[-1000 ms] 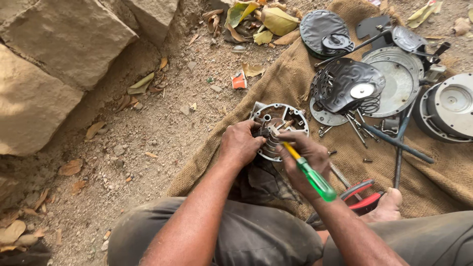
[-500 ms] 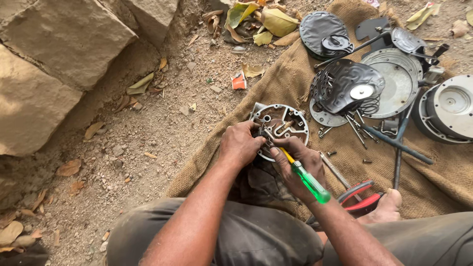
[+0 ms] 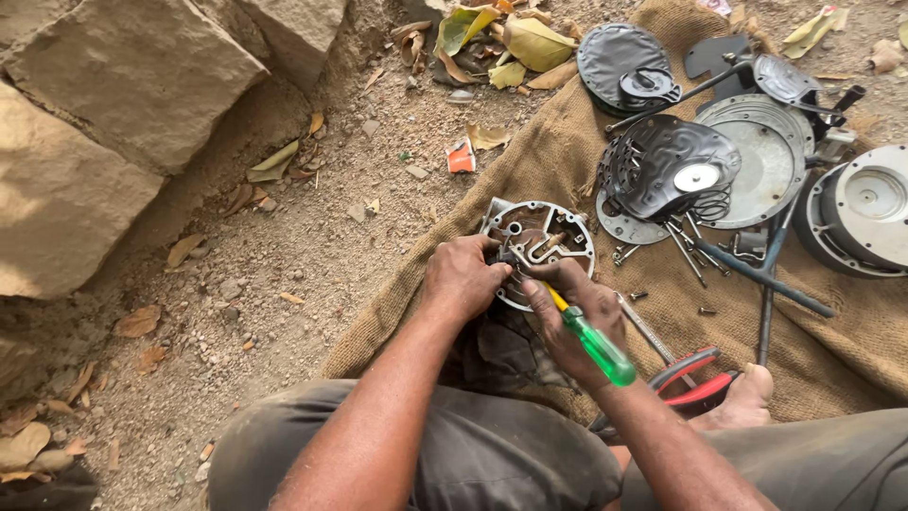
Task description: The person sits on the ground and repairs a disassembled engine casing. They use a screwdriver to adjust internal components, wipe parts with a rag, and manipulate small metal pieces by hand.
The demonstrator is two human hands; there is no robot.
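A round grey metal housing plate (image 3: 553, 232) with openings lies on brown burlap cloth (image 3: 567, 151) in front of my knees. My left hand (image 3: 461, 277) pinches a small dark part at the plate's near-left edge. My right hand (image 3: 569, 312) is closed around a screwdriver with a green and yellow handle (image 3: 596, 345), its tip pointing at the same spot under my left fingers. The tip itself is hidden by my fingers.
Red-handled pliers (image 3: 695, 378) lie by my bare foot (image 3: 747, 402). Black rubber diaphragms (image 3: 673, 166), round metal covers (image 3: 856, 213), long rods (image 3: 757, 274) and loose screws (image 3: 632, 254) crowd the cloth at right. Large stones (image 3: 123, 104) and dry leaves (image 3: 492, 33) lie at left and top.
Both hands have shifted slightly down and left on the plate's near edge; the screwdriver handle has dropped a little lower. The plate stays in place.
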